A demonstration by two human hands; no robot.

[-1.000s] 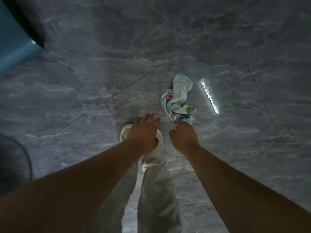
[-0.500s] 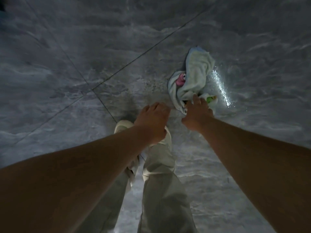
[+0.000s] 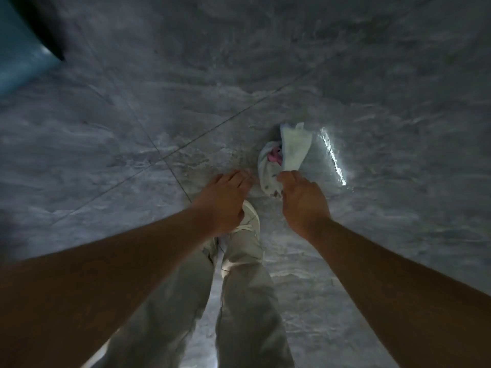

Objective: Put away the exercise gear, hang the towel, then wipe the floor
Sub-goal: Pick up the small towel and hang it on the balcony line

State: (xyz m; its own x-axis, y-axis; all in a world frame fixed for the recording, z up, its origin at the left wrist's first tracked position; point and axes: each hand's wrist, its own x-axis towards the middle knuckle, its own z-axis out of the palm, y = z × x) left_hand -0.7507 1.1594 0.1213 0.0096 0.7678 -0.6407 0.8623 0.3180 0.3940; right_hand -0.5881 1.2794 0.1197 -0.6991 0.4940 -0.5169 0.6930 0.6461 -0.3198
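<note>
A small pale towel (image 3: 293,150) with pink and coloured prints lies crumpled on the grey marble floor (image 3: 239,75) just ahead of my feet. My right hand (image 3: 303,200) pinches its near end between thumb and fingers, and the far part stands lifted in a peak. My left hand (image 3: 225,197) hovers palm down to the left of the towel, fingers loosely apart, holding nothing and clear of the cloth.
My legs in light trousers and a pale shoe (image 3: 251,216) stand right under the hands. A blue object with a dark edge (image 3: 18,51) sits at the upper left. A bright glare streak (image 3: 333,158) lies on the floor right of the towel.
My right hand went from reaching over the towel to pinching its near end, and the cloth has bunched and risen. My left hand moved slightly forward beside it.
</note>
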